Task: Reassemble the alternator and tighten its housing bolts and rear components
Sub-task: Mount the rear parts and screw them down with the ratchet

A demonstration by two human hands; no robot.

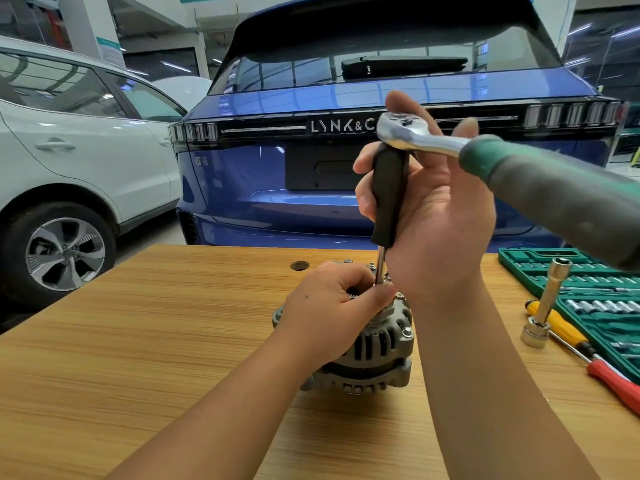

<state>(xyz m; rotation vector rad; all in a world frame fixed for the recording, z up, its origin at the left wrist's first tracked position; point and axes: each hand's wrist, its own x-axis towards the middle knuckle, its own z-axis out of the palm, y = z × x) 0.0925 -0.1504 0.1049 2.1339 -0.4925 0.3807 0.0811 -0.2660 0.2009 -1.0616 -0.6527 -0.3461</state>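
A grey alternator [375,355] stands on the wooden table [173,323], its rear end facing up. My left hand [329,306] rests on top of it, with the fingers pinched around the lower end of a thin metal shaft [380,265]. That shaft belongs to a black-handled driver [389,192], held upright in my right hand [433,216]. A chrome ratchet [408,133] with a green and grey handle [554,192] sits on the driver's top end, and my right thumb presses on its head. The shaft's tip is hidden behind my left fingers.
A green socket set case [595,289] lies open at the table's right edge. In front of it stand a long socket on an extension [545,306], a yellow screwdriver [561,323] and a red-handled tool [616,386]. A blue car [294,185] and a white car [76,150] are parked behind.
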